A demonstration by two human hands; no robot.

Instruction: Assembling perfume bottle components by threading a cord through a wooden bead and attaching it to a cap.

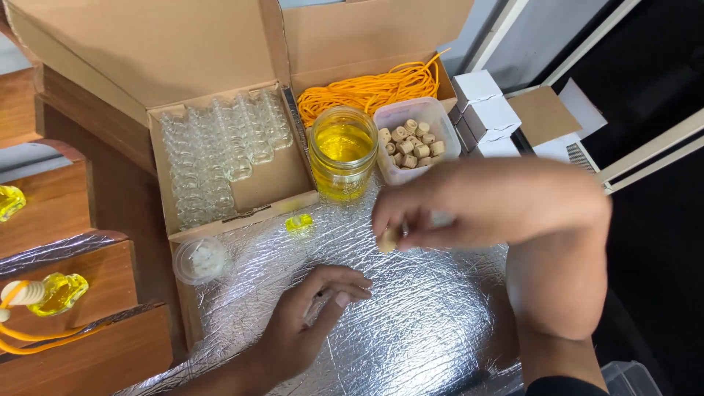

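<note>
My right hand (484, 202) hovers over the silver foil mat (411, 323), pinching a small wooden cap (389, 239) between its fingertips. My left hand (312, 312) rests lower on the mat, fingers curled together; whether it holds anything I cannot tell. A small bottle of yellow liquid (299, 222) stands on the mat just in front of a glass jar of yellow liquid (342, 152). Beside the jar sits a clear plastic tub of wooden caps (413, 139).
An open cardboard box holds several empty small glass bottles (220, 150). Orange cord (370, 88) lies in a second box behind. A round lidded cup (199, 259) sits at the mat's left. White cartons (485, 110) stand at right. Filled bottles (57, 292) rest on wooden steps at left.
</note>
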